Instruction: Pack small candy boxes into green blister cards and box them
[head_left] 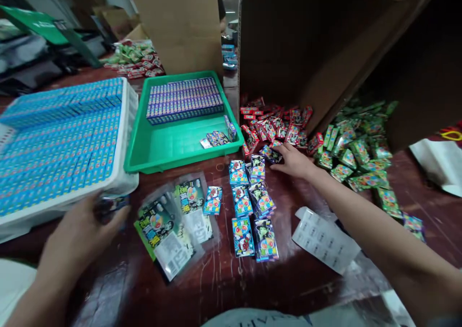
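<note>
As seen from my head camera, my right grip (294, 162) was closed, finger and thumb, on the near end of a purple box (270, 154) beside a heap of red packs (270, 124). My left grip (77, 235) hung by the white basket (130, 105), with a blurred dark box (113, 203) between thumb and fingers; I could not tell whether they pressed on it. Blue boxes (72, 139) stood in rows inside that basket. Just beside it, the green tray (169, 141) carried a block of small purple boxes (186, 97) towards its far side. On the dark red bench (216, 283) before me lay two columns, blue cartons (243, 236) on the left and purple cartons (266, 239) on the right, touching. One single blue carton (212, 200) lay between them and two plastic-sleeved packets (164, 235). Under my right forearm lay a sticker sheet (325, 238), with green packs (357, 149) heaped farther right.
</note>
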The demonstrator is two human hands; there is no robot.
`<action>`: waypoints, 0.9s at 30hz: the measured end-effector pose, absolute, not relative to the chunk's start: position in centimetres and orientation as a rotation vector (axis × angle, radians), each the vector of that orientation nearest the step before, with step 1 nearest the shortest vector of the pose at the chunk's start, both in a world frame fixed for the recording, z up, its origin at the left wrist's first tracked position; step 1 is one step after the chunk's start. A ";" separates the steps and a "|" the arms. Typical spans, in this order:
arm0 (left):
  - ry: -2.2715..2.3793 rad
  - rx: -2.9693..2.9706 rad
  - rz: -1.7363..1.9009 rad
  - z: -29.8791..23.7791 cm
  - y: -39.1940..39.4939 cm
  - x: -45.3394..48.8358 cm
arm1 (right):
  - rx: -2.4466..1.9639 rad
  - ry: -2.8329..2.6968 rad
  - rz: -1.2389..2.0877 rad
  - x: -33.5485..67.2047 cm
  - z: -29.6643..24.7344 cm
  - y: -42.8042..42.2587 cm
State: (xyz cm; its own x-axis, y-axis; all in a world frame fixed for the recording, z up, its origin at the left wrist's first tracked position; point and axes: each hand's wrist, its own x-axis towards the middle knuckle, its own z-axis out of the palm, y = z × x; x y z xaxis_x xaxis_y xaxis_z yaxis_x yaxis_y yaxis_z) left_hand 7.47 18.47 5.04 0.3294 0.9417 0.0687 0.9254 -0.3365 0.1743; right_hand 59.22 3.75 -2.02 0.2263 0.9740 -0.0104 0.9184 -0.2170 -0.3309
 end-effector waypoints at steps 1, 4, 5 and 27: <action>1.622 2.444 0.284 5.6 16.9 9.6 | -2.237 -1.775 0.315 59.1 -2.0 3.7; 1.244 2.450 0.384 6.2 11.3 15.3 | -2.212 -1.748 0.310 58.6 -0.9 2.7; 1.119 2.463 0.376 5.9 9.4 16.8 | -2.207 -1.732 0.307 58.4 -0.3 1.9; 0.643 2.915 0.103 3.6 9.4 24.8 | -1.596 -2.120 0.834 51.7 5.9 -9.6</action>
